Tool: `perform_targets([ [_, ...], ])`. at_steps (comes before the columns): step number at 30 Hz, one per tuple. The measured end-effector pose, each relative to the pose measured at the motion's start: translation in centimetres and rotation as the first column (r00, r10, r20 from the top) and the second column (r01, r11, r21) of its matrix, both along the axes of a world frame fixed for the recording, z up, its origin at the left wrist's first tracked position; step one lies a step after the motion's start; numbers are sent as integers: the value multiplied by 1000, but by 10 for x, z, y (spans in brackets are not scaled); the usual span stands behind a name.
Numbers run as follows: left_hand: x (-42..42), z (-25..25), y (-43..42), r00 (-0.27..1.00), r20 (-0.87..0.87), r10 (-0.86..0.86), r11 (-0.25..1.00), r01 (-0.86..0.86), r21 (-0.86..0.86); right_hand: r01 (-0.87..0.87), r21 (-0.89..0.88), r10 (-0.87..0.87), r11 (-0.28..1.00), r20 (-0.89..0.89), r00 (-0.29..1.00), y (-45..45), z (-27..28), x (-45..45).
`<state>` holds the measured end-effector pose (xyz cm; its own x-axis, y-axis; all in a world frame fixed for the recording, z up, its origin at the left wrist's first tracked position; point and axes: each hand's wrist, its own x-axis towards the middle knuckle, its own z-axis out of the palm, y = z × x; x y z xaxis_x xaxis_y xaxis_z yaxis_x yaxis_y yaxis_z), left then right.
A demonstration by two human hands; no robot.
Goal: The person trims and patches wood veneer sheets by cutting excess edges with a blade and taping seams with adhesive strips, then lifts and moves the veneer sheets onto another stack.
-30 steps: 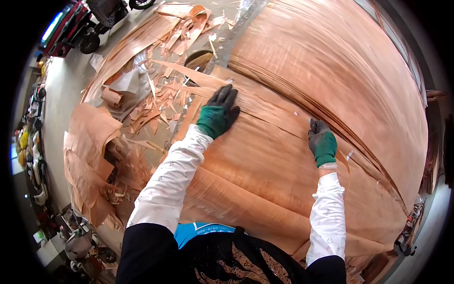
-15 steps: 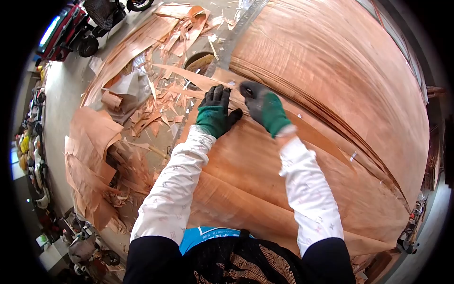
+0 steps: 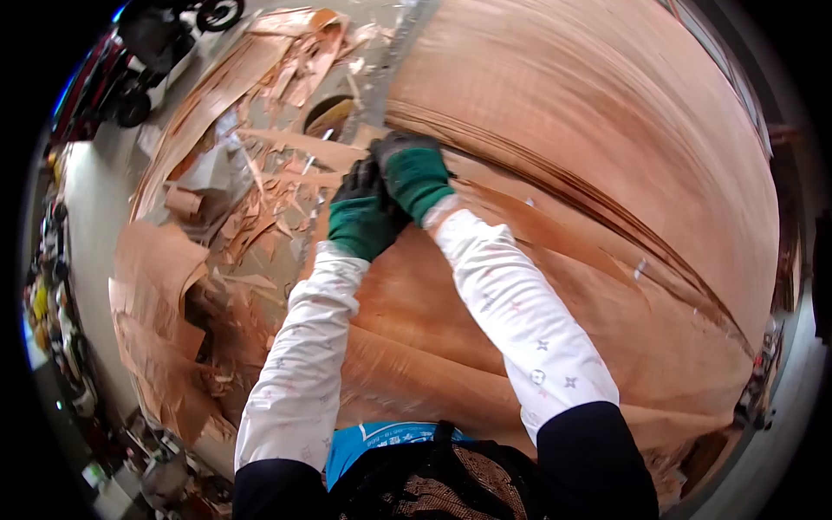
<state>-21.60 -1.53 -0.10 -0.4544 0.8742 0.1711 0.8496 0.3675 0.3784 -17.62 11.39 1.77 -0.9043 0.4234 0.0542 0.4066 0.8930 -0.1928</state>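
Observation:
My left hand (image 3: 360, 215), in a green and black glove, rests at the left edge of a reddish-brown veneer sheet (image 3: 425, 286). Touching or partly overlapping it is my right hand (image 3: 412, 170), gloved alike, just to the upper right. The fingers of both hands are dark and bunched together, and whatever lies between them is hidden. A pointed veneer strip (image 3: 303, 146) sticks out to the left from beneath the hands. Beyond them lies a thick stack of veneer (image 3: 572, 113) with layered edges.
Torn veneer scraps (image 3: 260, 208) and clear plastic (image 3: 212, 178) litter the floor at left. A round container (image 3: 329, 117) stands near the stack's corner. Crumpled veneer (image 3: 156, 321) is heaped at lower left. A red vehicle (image 3: 82, 87) stands at upper left.
My right hand has swept left from the sheet's right part to my left hand. The left hand's spread fingers have drawn together. The view has shifted slightly.

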Motion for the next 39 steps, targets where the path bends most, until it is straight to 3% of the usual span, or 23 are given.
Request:
perform_targets([
  [3,-1,0,1,991,-114,-76,997,76,-8,-71,29,70,997,29,997,4,2,6],
  [4,0,9,2,993,-75,-90,995,87,-43,-62,81,58,995,51,997,6,5,12],
  [5,1,16,4,997,0,-79,995,79,-64,-59,45,55,997,77,996,11,12,22],
  [7,1,9,5,992,-99,-77,993,68,-92,-61,-34,65,998,128,990,19,19,44],
  [12,4,14,4,989,-124,-78,987,59,-149,-40,100,27,994,128,991,51,-12,120],
  [13,3,14,4,989,-125,-83,985,63,-158,-38,122,37,992,11,999,55,-9,147],
  [15,4,11,5,990,-118,-73,984,52,-169,-30,207,32,978,-5,999,66,-9,191],
  [21,6,16,5,993,-97,-71,977,50,-206,67,324,-131,944,178,975,68,6,310],
  [25,3,16,4,991,-101,-86,974,63,-218,149,306,-234,940,261,937,57,14,394],
  [26,-1,14,3,979,-167,-114,983,86,-162,197,232,-266,953,317,910,56,33,397],
  [28,-14,15,5,987,-78,-144,978,130,-161,297,84,-303,951,425,853,57,66,390],
  [29,-24,16,5,988,-36,-150,977,143,-160,391,-143,-371,909,150,917,53,69,379],
  [30,-39,6,4,974,-27,-226,974,225,-38,388,-393,-461,834,-108,881,48,70,366],
  [32,-55,23,9,936,3,-351,931,350,-108,260,-455,-425,851,-310,850,24,109,314],
  [33,-65,29,14,906,48,-420,896,422,-136,83,-453,-311,888,-459,832,21,98,287],
  [35,-82,20,20,862,166,-479,865,495,-78,40,-800,-324,599,-196,925,-5,123,231],
  [37,-94,11,26,822,372,-431,873,484,-58,-103,-692,-307,714,-442,842,-5,139,199],
  [38,-100,7,26,805,324,-497,846,533,-25,-159,-626,-289,763,-552,782,-4,149,186],
  [39,-104,3,26,780,276,-562,812,583,5,-102,-670,-442,735,-588,677,8,166,192],
])
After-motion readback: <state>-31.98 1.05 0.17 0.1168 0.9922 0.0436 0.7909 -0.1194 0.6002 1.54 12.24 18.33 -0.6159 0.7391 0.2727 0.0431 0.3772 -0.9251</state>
